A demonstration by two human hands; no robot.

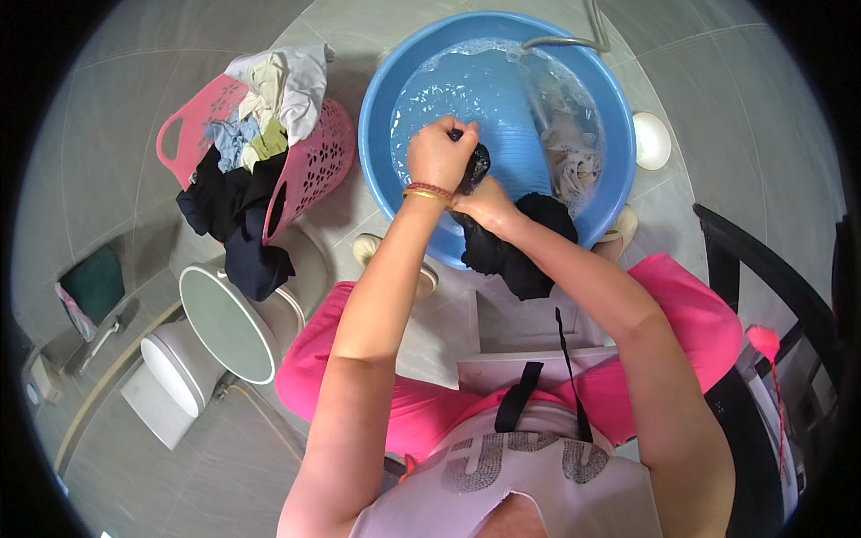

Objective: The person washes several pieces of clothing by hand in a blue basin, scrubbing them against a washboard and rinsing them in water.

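Left hand curled into a tight fist, upper centre of the frame, thin red and gold bracelets at its wrist, and it's gripping black cloth, bunched, wet and glistening! Right hand clasps the same twist just below, fingertips hidden; the rest slumps in soft folds over the near rim of a round blue plastic basin. Inside, a ridged blue washboard slopes through foamy water, pale crumpled fabric at its right. Bent metal tube over the far rim; upper left, a perforated pink basket heaped with limp garments.
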